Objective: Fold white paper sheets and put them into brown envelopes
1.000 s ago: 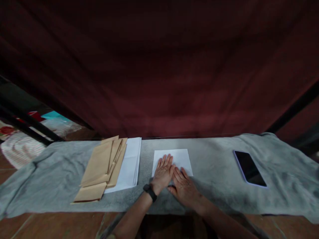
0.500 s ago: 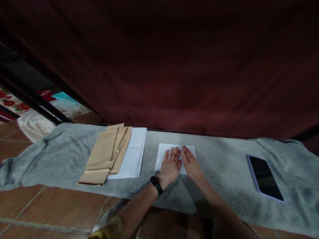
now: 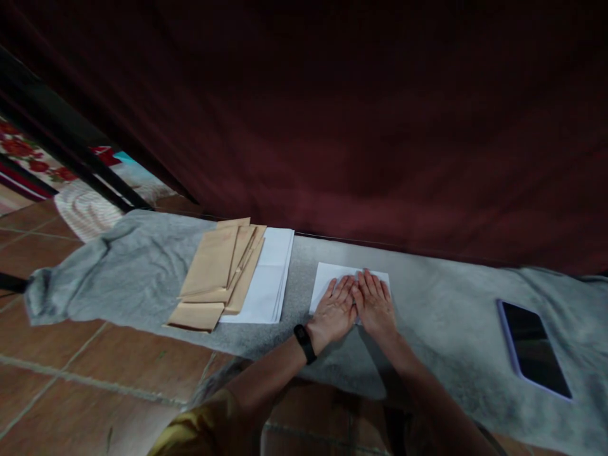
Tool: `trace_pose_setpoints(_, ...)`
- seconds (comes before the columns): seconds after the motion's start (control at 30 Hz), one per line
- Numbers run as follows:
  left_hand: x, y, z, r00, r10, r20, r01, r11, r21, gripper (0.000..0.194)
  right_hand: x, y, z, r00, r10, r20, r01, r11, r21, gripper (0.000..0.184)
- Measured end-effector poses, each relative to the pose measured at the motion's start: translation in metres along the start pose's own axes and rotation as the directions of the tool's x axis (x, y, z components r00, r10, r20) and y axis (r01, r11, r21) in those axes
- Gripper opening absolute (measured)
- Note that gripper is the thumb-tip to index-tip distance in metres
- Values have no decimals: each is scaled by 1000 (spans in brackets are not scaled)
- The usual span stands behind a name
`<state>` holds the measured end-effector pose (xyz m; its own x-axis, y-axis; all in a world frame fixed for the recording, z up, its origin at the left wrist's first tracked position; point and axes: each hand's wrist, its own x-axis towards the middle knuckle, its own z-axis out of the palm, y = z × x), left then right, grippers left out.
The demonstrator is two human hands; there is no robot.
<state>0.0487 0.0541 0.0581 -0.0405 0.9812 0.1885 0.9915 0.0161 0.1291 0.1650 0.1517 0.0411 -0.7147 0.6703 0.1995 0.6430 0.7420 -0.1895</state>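
Observation:
A folded white sheet of paper (image 3: 327,278) lies on the grey cloth (image 3: 427,310). My left hand (image 3: 335,309) rests flat on its left half, fingers stretched out, with a black band on the wrist. My right hand (image 3: 375,304) lies flat beside it on the right half, fingers together and extended. The two hands touch side by side and cover most of the sheet.
To the left sit several brown envelopes (image 3: 216,272) on a stack of white paper (image 3: 268,278). A dark phone (image 3: 534,354) lies at the right on the cloth. A dark red curtain (image 3: 332,126) hangs behind; tiled floor (image 3: 71,373) runs along the near edge.
My right hand slid from the sheet's near right corner up onto the paper beside the left hand. The view swung left and down, shifting everything to the right.

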Motion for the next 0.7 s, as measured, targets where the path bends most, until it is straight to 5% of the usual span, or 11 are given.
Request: trace_pose_setpoints(0.7,-15,-48,-10,963,-250,-100,260,960,107,59,-15,28,2,975,88,-202,-97,995,-33,66)
